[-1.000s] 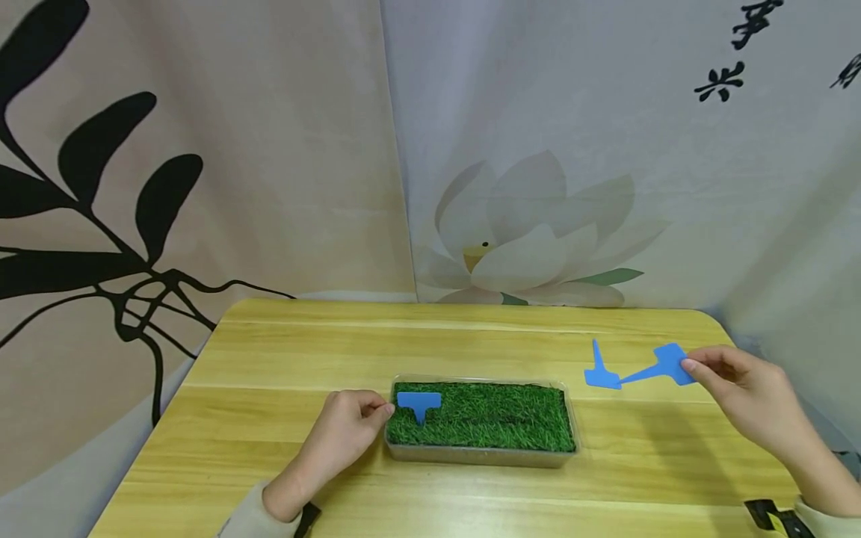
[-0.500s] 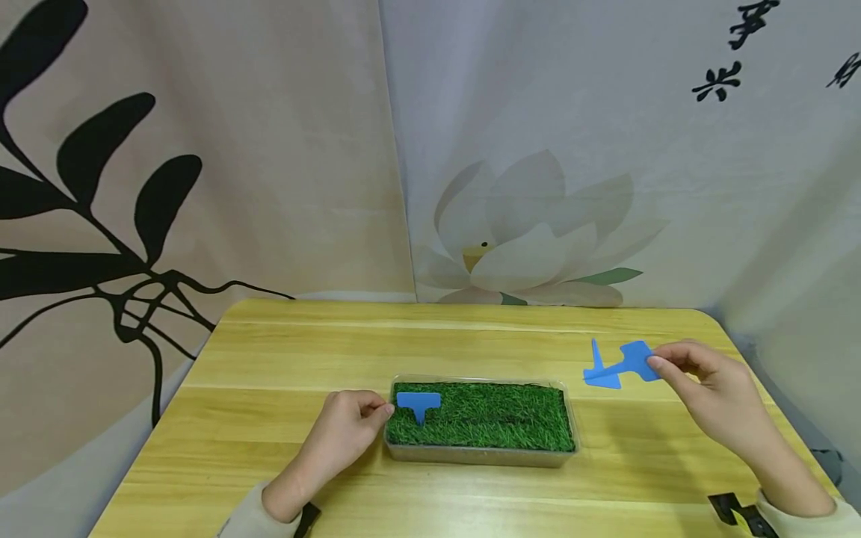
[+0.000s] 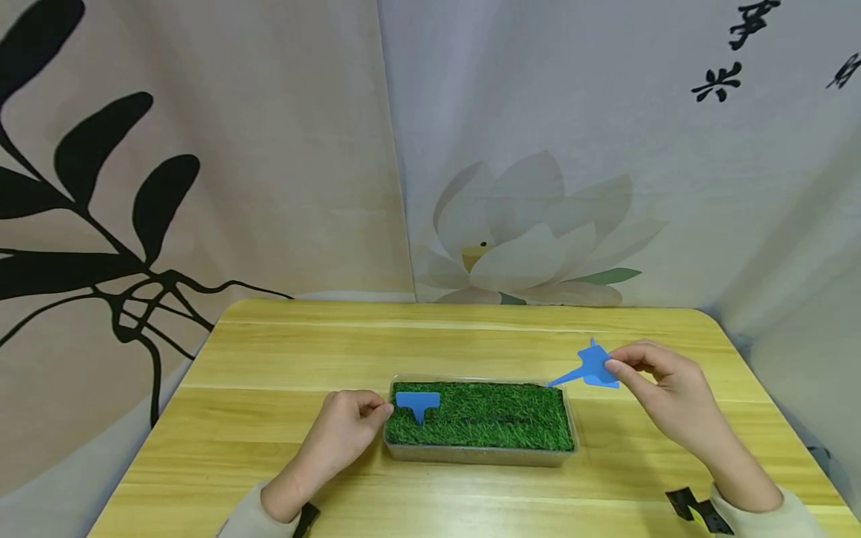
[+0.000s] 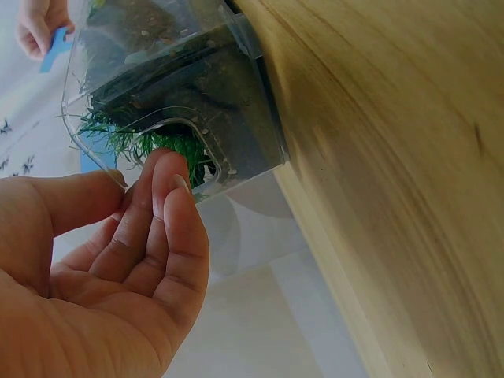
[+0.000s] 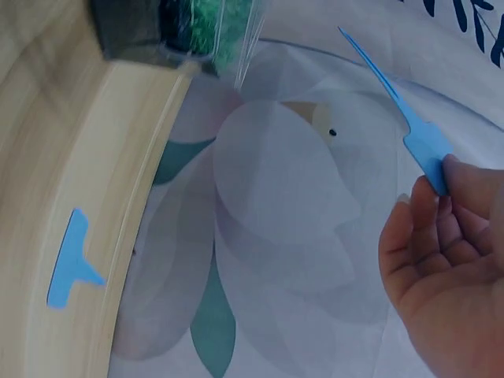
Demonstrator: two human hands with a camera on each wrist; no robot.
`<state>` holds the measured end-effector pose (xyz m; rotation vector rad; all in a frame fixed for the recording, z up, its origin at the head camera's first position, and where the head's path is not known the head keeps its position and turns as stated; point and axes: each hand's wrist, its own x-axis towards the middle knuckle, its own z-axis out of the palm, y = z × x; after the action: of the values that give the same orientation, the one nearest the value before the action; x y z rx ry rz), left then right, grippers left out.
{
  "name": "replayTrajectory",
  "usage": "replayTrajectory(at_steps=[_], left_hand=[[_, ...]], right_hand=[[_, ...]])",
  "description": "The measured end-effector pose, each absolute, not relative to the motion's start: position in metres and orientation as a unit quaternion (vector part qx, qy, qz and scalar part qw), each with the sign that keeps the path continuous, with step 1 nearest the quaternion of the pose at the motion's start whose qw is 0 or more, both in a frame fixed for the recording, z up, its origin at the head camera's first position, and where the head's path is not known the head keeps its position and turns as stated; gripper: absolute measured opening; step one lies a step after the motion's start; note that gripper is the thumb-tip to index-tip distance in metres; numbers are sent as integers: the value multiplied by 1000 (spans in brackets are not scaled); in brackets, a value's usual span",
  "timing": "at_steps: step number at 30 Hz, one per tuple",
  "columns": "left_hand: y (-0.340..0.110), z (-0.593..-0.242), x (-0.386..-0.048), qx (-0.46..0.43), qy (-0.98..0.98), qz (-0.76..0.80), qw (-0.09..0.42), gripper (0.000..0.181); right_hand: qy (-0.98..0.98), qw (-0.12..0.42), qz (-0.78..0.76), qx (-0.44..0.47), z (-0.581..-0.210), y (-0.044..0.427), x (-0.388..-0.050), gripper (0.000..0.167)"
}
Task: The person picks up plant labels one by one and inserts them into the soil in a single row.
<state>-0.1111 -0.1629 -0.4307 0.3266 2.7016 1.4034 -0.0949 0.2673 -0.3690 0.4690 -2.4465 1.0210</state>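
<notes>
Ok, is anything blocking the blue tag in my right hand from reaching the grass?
Nothing visible but the right rim of the clear tub, edging the grass; your right hand holds the blue tag in the air.

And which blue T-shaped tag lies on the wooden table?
The blue T-shaped tag lying right of the clear box; the right hand pinches another, the third stands in green grass.

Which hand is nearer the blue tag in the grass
Left: your left hand grips the container at its left end, beside the planted tag; your right hand holds another tag beyond the right end.
</notes>
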Motion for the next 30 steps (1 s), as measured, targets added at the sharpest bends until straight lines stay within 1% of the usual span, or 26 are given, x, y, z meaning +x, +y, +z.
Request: replayTrajectory(at_steps=[9,22,25,30], left_hand=[[-164,-430,-111,106,879,463,41,17],[-163,-430,-110,110,880,460,37,18],[-163,-431,-110,109,880,462,37,17],[-163,-431,-110,108,879,463,39,16]], right_hand=[[-869,221,396,197,-372,243,-99,30],[-859,205,412,225,-375,221,-104,33],[-858,198,416,229,-378,218,-106,33],[-864,171,417,225,-386,212,-107,30]])
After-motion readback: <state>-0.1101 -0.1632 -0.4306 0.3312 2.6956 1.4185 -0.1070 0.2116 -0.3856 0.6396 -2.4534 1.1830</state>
